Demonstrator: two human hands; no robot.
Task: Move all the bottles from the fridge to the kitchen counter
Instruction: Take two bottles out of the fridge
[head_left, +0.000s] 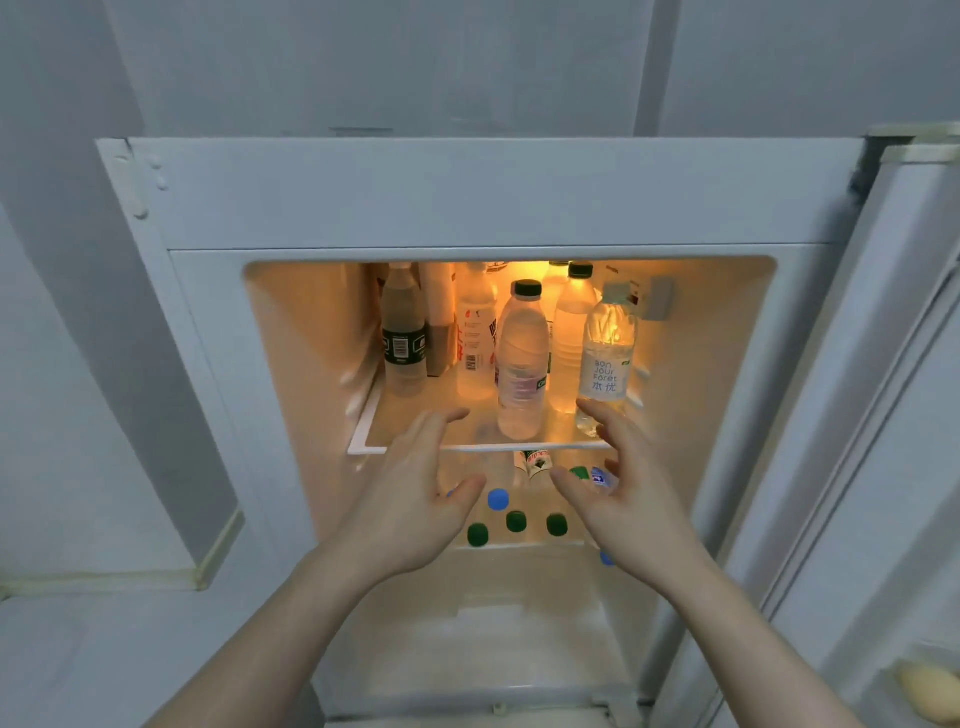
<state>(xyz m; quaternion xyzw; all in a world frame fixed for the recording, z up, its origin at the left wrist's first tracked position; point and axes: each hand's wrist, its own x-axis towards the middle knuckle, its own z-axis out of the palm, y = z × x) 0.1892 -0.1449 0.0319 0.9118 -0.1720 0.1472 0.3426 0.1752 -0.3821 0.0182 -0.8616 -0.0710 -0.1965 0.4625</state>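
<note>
Two bare hands reach into the open fridge (483, 197), both with fingers spread and relaxed and gripping nothing — the left hand (415, 499) in front of the edge of the upper shelf (374, 415), the right hand (621, 493) just below and in front of a clear bottle with a pale blue label (608, 353); whether its fingertips touch that bottle cannot be told. Between the hands, at the shelf's front, stands a dark-capped bottle with a pinkish label (522, 364). Further back on the same lit shelf stand a dark-labelled bottle (402, 332) at the left, a white-and-red labelled bottle (475, 332) beside it, and another dark-capped bottle (574, 332) behind. Under the shelf more bottles show mostly as caps — a blue cap (497, 500) and three green caps (517, 521). The fridge door (883, 364) stands open at the right.
</note>
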